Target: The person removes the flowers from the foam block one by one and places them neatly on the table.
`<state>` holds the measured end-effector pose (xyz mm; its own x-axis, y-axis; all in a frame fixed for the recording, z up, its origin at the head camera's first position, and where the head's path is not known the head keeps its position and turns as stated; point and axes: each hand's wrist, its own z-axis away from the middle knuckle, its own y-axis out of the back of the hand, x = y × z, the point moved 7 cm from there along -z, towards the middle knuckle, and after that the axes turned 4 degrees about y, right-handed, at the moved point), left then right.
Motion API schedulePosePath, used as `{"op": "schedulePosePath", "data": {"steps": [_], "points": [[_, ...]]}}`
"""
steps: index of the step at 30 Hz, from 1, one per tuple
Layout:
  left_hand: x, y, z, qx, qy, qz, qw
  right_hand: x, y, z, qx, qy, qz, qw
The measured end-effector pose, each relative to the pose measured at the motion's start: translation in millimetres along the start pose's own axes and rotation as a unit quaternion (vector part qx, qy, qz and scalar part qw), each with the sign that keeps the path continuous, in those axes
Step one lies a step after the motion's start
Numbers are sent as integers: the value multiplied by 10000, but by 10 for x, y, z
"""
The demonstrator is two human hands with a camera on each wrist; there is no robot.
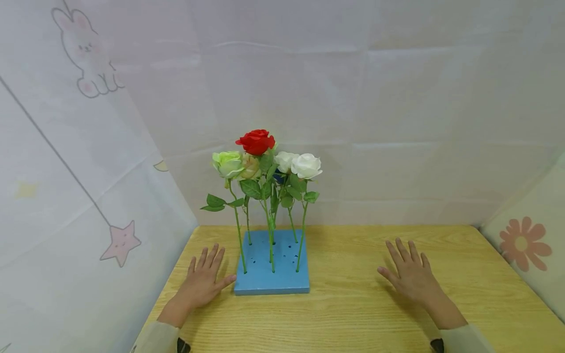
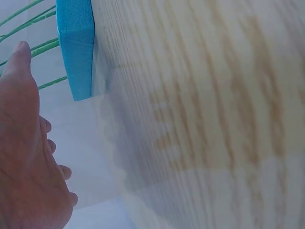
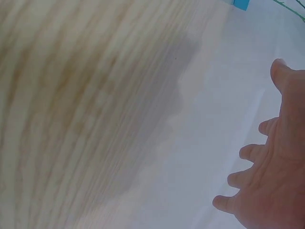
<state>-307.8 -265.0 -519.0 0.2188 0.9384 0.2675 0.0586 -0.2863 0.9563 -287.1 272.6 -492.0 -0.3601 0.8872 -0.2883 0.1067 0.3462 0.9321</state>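
Note:
A blue foam board lies on the table with several artificial roses standing upright in its holes. A red rose rises highest. A pale green rose leans left, a yellowish rose sits behind, and white roses stand on the right. A dark blue bloom is mostly hidden by leaves. Left of the board, my left hand is spread palm down, its thumb tip near the board's edge. My right hand, also spread and holding nothing, is well to the right. Both wrist views show straight fingers over the tabletop.
The wooden table carries the board left of its middle. Behind it hangs a pale cloth backdrop. More cloth, printed with a rabbit, a star and a flower, encloses both sides.

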Motion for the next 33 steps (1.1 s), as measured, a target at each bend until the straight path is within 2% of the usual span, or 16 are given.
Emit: {"op": "schedulePosePath", "data": {"steps": [8, 15, 25, 33], "points": [[61, -20, 10, 59, -153, 129, 9998, -44, 23, -1, 27, 4, -50, 10000], [99, -55, -20, -76, -144, 199, 9997, -84, -5, -56, 90, 72, -103, 9999], [225, -85, -43, -50, -306, 283, 9991, -277, -40, -124, 64, 137, -604, 9981], [314, -144, -83, 19, -370, 198, 9991, -396, -48, -195, 109, 156, -640, 9978]]}}
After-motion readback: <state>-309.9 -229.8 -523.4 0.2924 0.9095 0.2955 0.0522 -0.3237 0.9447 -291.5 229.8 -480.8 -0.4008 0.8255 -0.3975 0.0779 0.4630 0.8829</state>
